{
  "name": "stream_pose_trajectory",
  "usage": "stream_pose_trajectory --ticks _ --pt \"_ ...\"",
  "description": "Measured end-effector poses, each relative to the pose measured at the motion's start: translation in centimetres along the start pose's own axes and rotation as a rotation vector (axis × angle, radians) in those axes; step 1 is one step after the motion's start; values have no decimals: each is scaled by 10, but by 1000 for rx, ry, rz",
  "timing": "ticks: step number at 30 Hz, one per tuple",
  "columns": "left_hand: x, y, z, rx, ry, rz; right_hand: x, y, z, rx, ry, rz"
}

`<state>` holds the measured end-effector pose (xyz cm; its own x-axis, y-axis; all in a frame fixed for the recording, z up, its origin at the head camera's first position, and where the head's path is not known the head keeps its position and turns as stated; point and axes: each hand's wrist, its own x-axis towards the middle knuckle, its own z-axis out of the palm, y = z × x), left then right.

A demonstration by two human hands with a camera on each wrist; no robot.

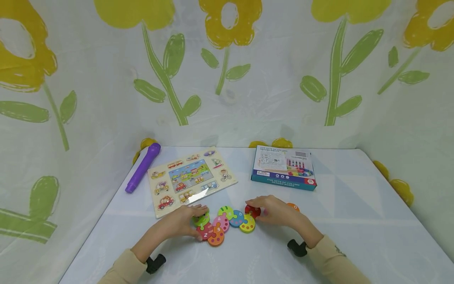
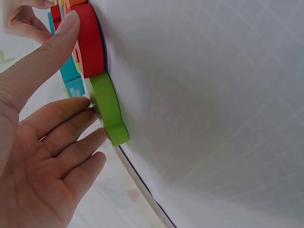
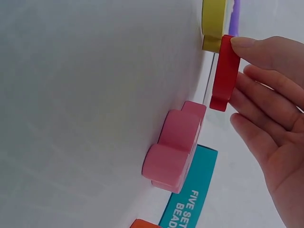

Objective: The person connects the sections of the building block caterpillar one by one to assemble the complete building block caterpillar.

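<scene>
A chain of numbered wooden caterpillar puzzle pieces lies on the table: a green head [image 1: 201, 219], a red piece marked 2 [image 1: 204, 232], then orange, pink, green and blue ones, with a yellow piece [image 1: 247, 224] at its right end. My left hand [image 1: 182, 222] rests at the head end, its thumb on the red 2 and its fairly straight fingertips against the green head. My right hand [image 1: 278, 211] pinches another red puzzle piece [image 3: 226, 73] between thumb and fingers, tilted right beside the yellow one. A pink piece [image 3: 178, 142] lies near that hand, mostly hidden by it in the head view.
Beyond my right hand shows an orange piece [image 1: 293, 206]. A wooden vehicle puzzle board [image 1: 227, 182] lies behind my left hand, with a purple microphone-like stick [image 1: 143, 168] to its left. A flat teal-edged box [image 1: 283, 167] sits at the back right.
</scene>
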<state>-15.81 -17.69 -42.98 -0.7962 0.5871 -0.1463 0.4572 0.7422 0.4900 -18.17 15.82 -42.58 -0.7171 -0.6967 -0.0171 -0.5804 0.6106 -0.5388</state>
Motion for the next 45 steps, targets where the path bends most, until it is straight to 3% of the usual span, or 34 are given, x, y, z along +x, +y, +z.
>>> stream_pose_trajectory --ticks 23,30,45 --pt "-1 0 0 -10 0 10 8 -2 0 -63 -75 -35" --pt "-1 1 -1 -1 3 16 3 -3 -2 -44 -56 0" --pt "-1 0 0 -5 7 9 -14 6 -2 -12 -5 -50"
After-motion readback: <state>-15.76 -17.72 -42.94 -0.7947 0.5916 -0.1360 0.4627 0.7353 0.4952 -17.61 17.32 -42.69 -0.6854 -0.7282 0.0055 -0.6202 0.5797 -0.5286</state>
